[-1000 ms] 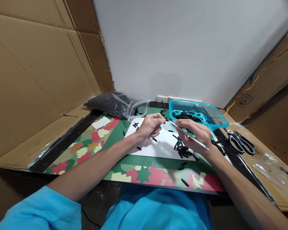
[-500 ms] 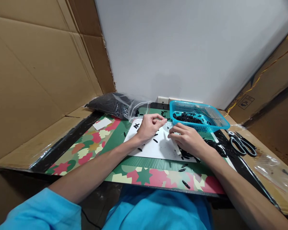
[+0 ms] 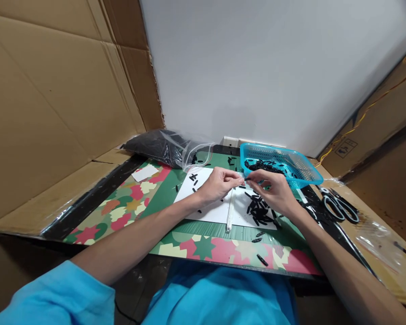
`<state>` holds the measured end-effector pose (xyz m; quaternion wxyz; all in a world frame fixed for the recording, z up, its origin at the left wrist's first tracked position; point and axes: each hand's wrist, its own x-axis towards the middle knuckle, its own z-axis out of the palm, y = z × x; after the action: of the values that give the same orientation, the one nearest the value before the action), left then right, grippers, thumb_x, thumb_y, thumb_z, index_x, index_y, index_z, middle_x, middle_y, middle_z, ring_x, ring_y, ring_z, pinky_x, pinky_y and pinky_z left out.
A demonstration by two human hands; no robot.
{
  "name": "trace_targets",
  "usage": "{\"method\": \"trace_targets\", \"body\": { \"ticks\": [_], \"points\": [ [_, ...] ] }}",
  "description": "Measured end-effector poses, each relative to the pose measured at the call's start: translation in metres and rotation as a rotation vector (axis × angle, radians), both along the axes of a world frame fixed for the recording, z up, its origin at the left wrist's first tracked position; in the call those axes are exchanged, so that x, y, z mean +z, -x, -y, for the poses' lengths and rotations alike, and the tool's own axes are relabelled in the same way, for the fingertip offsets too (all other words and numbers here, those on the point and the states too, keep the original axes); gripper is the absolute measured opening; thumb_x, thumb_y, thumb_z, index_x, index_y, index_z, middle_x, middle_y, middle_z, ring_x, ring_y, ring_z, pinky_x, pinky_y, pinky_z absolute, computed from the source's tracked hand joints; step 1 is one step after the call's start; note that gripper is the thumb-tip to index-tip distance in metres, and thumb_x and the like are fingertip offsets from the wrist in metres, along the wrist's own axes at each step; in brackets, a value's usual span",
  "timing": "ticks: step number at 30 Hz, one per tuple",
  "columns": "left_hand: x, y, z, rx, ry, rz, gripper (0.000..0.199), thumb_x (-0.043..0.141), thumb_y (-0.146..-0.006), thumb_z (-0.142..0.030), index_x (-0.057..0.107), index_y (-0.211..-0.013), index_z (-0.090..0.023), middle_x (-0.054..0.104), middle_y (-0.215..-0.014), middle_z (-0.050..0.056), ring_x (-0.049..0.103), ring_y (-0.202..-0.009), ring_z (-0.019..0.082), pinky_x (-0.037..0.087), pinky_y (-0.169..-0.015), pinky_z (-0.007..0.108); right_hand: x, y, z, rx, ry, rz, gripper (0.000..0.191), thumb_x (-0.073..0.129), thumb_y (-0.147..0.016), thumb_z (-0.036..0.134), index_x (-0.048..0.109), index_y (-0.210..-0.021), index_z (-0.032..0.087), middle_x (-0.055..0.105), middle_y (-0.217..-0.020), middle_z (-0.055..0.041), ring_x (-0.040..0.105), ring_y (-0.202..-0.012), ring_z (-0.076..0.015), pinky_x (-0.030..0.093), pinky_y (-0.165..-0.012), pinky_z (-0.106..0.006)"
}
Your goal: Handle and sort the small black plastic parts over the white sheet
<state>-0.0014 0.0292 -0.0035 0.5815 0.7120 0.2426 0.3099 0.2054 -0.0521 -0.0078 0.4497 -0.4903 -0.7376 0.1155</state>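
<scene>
My left hand (image 3: 219, 184) is closed, thumb and fingers pinched together above the white sheet (image 3: 211, 206); whatever sits in the pinch is too small to make out. Facing it, my right hand (image 3: 272, 190) pinches a small, slim black piece (image 3: 247, 179) whose tip meets the left fingertips. Below them a white stick (image 3: 230, 212) slants across the sheet toward its near edge, its upper end close to the left fingertips. A heap of similar black pieces (image 3: 260, 211) lies under my right hand, and a few more are scattered on the left of the sheet.
Behind my right hand stands a blue plastic basket (image 3: 307, 170) holding black pieces. A clear bag with dark contents (image 3: 155, 146) leans at the back left. Scissors (image 3: 340, 205) and a small plastic bag (image 3: 380, 246) lie at right. Cardboard walls (image 3: 61, 81) flank the table.
The white stick has left my right hand and rests across the sheet. My right hand now pinches a black piece, and both hands' fingertips have come together.
</scene>
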Motion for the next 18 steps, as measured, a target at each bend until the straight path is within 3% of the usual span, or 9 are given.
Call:
{"method": "trace_targets", "body": {
  "ticks": [5,7,9,10,12,14,18],
  "points": [
    [0.003,0.002,0.004,-0.117,0.268,0.000,0.033,0.076,-0.089,-0.049,0.070,-0.089,-0.016,0.032,-0.046,-0.011,0.022,-0.038,0.005,0.018,-0.038,0.019,-0.001,-0.006,0.000,-0.054,-0.198,0.238,0.016,0.061,-0.104,0.032,0.072,-0.097,0.023,0.075,-0.087,-0.0050,0.069,-0.078,-0.0201,0.051,-0.068,-0.032],
    [0.005,0.004,0.005,-0.206,0.411,-0.016,0.031,0.065,-0.096,-0.050,0.067,-0.094,-0.019,0.026,-0.050,-0.012,0.014,-0.040,0.006,0.014,-0.037,0.018,-0.001,-0.017,-0.004,-0.209,-0.294,0.355,0.022,0.061,-0.104,0.034,0.072,-0.090,0.022,0.075,-0.086,-0.0055,0.069,-0.083,-0.0230,0.050,-0.082,-0.039],
    [0.008,0.005,0.008,-0.288,0.517,-0.054,0.033,0.051,-0.103,-0.052,0.063,-0.100,-0.021,0.023,-0.055,-0.012,0.010,-0.043,0.006,0.010,-0.037,0.016,-0.001,-0.032,-0.008,-0.471,-0.336,0.417,0.025,0.062,-0.104,0.037,0.072,-0.087,0.022,0.077,-0.088,-0.0068,0.068,-0.091,-0.0277,0.045,-0.094,-0.049],
    [0.009,0.005,0.009,-0.310,0.547,-0.071,0.035,0.046,-0.105,-0.054,0.061,-0.103,-0.022,0.021,-0.056,-0.011,0.009,-0.044,0.007,0.009,-0.037,0.015,-0.001,-0.040,-0.011,-0.612,-0.331,0.427,0.025,0.062,-0.103,0.038,0.074,-0.089,0.021,0.077,-0.093,-0.0090,0.067,-0.096,-0.0310,0.043,-0.097,-0.053],
    [0.009,0.004,0.011,-0.311,0.568,-0.093,0.036,0.040,-0.106,-0.057,0.056,-0.105,-0.025,0.020,-0.058,-0.011,0.008,-0.044,0.007,0.009,-0.037,0.014,0.001,-0.050,-0.013,-0.721,-0.294,0.420,0.025,0.064,-0.102,0.043,0.076,-0.104,0.021,0.077,-0.107,-0.0135,0.064,-0.106,-0.0365,0.041,-0.097,-0.057],
    [0.008,0.003,0.012,-0.285,0.577,-0.097,0.039,0.036,-0.106,-0.062,0.052,-0.107,-0.027,0.021,-0.059,-0.011,0.008,-0.045,0.007,0.010,-0.037,0.012,0.004,-0.049,-0.013,-0.660,-0.288,0.337,0.026,0.067,-0.100,0.045,0.075,-0.108,0.022,0.075,-0.110,-0.0133,0.063,-0.107,-0.0353,0.044,-0.094,-0.053],
    [0.001,-0.002,0.011,-0.250,0.647,-0.125,0.056,0.032,-0.100,-0.081,0.047,-0.107,-0.028,0.023,-0.060,-0.012,0.007,-0.043,0.006,0.009,-0.038,0.013,0.005,-0.007,-0.002,-0.140,-0.258,0.142,0.014,0.071,-0.101,0.036,0.071,-0.105,0.023,0.071,-0.098,-0.0064,0.065,-0.088,-0.0230,0.051,-0.078,-0.037]
  ]
}}
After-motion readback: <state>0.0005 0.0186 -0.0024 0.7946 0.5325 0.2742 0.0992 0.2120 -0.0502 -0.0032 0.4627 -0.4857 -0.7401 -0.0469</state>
